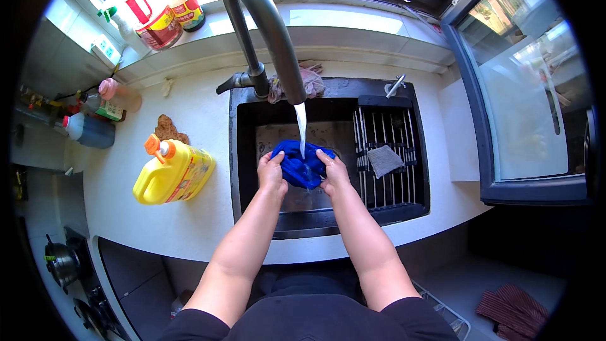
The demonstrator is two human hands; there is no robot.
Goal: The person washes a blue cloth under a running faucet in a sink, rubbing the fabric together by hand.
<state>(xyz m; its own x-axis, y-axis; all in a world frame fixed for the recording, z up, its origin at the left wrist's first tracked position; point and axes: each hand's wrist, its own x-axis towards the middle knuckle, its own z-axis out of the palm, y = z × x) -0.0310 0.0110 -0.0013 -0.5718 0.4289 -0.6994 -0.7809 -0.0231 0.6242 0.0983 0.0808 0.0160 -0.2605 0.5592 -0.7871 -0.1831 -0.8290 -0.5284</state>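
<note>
A wet-looking blue cloth is stretched between my two hands over the dark sink. My left hand grips its left side, thumb on top. On the right side my right hand pinches the cloth in the same way. Water runs from the grey faucet straight onto the middle of the cloth. The fingers under the cloth are partly hidden.
A rolled metal drying rack covers the sink's right part, with a grey rag on it. Left of the sink stands a yellow pump jug, a brown scrubber behind it. An open window pane juts in at right.
</note>
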